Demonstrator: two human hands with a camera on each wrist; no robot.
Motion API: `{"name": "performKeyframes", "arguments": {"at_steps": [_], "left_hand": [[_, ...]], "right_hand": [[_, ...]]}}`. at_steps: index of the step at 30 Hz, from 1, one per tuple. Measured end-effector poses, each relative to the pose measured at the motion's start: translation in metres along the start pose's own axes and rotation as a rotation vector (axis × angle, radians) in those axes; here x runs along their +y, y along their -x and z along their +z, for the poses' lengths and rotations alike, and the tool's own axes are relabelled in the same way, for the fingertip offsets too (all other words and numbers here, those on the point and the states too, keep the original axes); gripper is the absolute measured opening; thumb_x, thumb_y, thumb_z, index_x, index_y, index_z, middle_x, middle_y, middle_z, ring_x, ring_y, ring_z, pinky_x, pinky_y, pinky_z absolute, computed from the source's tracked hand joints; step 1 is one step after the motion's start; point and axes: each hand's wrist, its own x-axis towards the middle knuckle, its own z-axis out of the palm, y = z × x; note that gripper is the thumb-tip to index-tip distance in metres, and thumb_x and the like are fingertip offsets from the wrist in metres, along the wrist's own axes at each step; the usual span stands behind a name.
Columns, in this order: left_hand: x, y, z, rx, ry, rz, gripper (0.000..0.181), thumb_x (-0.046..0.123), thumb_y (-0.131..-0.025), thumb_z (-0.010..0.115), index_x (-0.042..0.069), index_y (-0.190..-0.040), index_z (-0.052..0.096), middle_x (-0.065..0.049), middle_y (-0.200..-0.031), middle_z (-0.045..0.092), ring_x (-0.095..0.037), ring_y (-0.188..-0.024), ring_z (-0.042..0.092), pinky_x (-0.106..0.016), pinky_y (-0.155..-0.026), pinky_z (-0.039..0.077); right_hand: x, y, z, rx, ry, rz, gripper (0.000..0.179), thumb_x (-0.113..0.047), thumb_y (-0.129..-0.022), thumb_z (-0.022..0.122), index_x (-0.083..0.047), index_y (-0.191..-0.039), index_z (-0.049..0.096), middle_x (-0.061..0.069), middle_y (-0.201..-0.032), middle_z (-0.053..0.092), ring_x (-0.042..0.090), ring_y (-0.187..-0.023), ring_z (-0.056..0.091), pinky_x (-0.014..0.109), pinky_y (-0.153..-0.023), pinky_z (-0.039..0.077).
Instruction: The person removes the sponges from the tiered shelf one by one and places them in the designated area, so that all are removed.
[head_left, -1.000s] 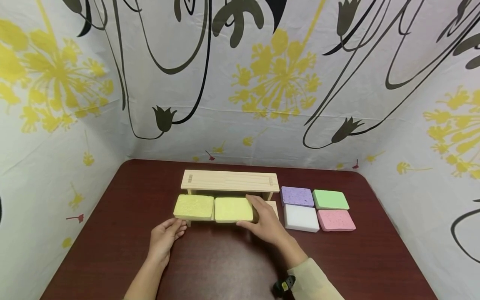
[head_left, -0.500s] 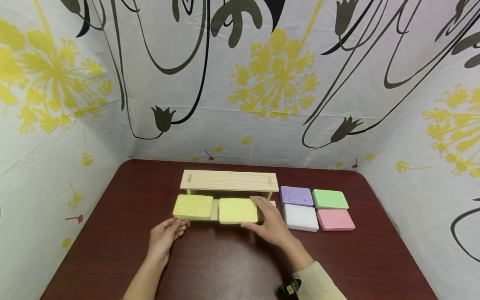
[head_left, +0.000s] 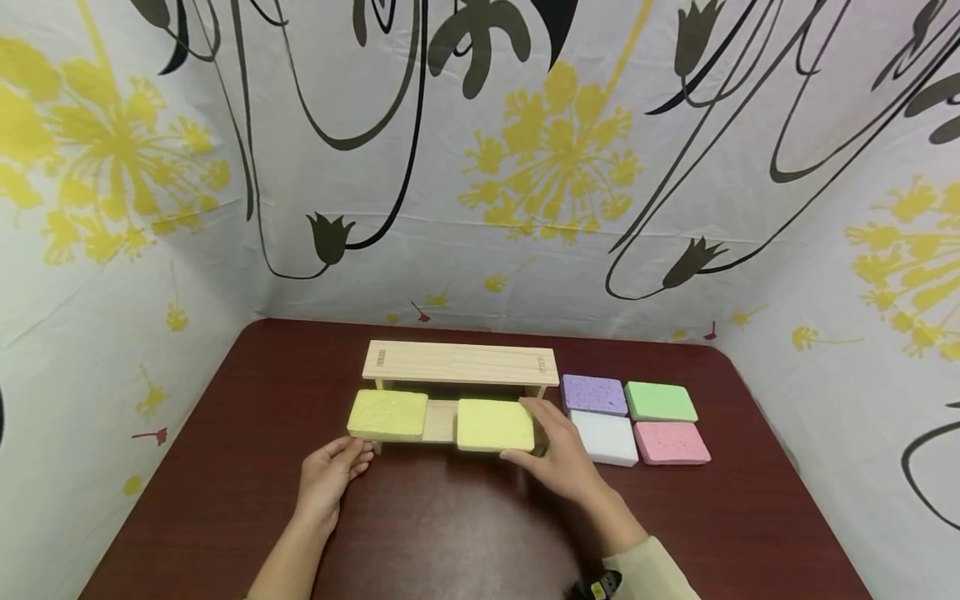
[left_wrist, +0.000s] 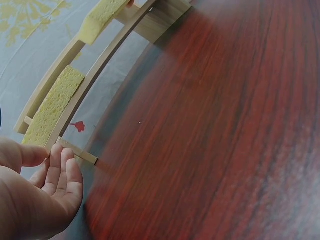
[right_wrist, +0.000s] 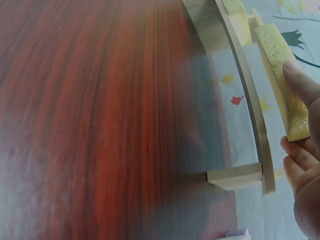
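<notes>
A small two-tier wooden shelf (head_left: 459, 363) stands on the table. On the left of its lower board lies a yellow sponge (head_left: 387, 415). My left hand (head_left: 331, 482) pinches the front left corner of that board between thumb and fingers, just below this sponge. My right hand (head_left: 558, 454) grips a second yellow sponge (head_left: 495, 425) by its right end, thumb at the front edge and fingers behind. In the right wrist view the held sponge (right_wrist: 283, 80) is close over the lower board (right_wrist: 252, 100). A strip of bare board shows between the two sponges.
Right of the shelf lie a purple sponge (head_left: 594, 394), a green sponge (head_left: 662, 402), a white sponge (head_left: 603, 438) and a pink sponge (head_left: 672, 442), in a two-by-two block. The dark red table (head_left: 435, 533) ends at patterned cloth walls (head_left: 480, 183).
My right hand has moved to the right with its yellow sponge, widening the gap to the left sponge. The left hand stays at the shelf corner.
</notes>
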Motion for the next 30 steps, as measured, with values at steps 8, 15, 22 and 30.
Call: {"name": "performKeyframes", "arguments": {"at_steps": [8, 15, 22, 30], "left_hand": [[0.001, 0.001, 0.003, 0.003, -0.002, -0.004, 0.041, 0.010, -0.105, 0.057, -0.017, -0.135, 0.049, -0.013, -0.106, 0.073, -0.010, -0.088, 0.069, -0.021, -0.079, 0.059], [0.001, 0.002, 0.003, 0.016, 0.002, -0.004, 0.040, 0.009, -0.104, 0.057, -0.016, -0.135, 0.050, -0.013, -0.105, 0.073, -0.009, -0.087, 0.069, -0.020, -0.079, 0.059], [0.000, 0.002, 0.002, 0.019, 0.002, -0.005, 0.040, 0.009, -0.104, 0.057, -0.017, -0.135, 0.050, -0.014, -0.105, 0.073, -0.010, -0.087, 0.069, -0.021, -0.079, 0.059], [0.001, 0.002, 0.001, 0.021, 0.001, -0.005, 0.040, 0.009, -0.104, 0.057, -0.017, -0.134, 0.050, -0.013, -0.104, 0.073, -0.010, -0.087, 0.069, -0.021, -0.078, 0.059]], "right_hand": [[0.008, 0.014, -0.010, 0.076, -0.002, -0.028, 0.080, -0.029, -0.071, 0.095, -0.001, -0.136, 0.057, 0.010, -0.130, 0.063, 0.027, -0.118, 0.061, 0.048, -0.096, 0.053], [0.015, 0.022, -0.014, 0.087, 0.010, -0.049, 0.080, -0.030, -0.071, 0.095, -0.003, -0.137, 0.057, 0.006, -0.129, 0.063, 0.024, -0.116, 0.061, 0.030, -0.100, 0.048], [0.020, 0.030, -0.020, 0.104, 0.016, -0.040, 0.080, -0.027, -0.070, 0.095, -0.001, -0.136, 0.057, 0.009, -0.129, 0.063, 0.028, -0.119, 0.060, 0.024, -0.106, 0.044], [0.026, 0.041, -0.025, 0.132, 0.027, -0.034, 0.081, -0.020, -0.067, 0.096, 0.003, -0.135, 0.058, 0.014, -0.130, 0.064, 0.033, -0.120, 0.061, 0.008, -0.109, 0.031]]}}
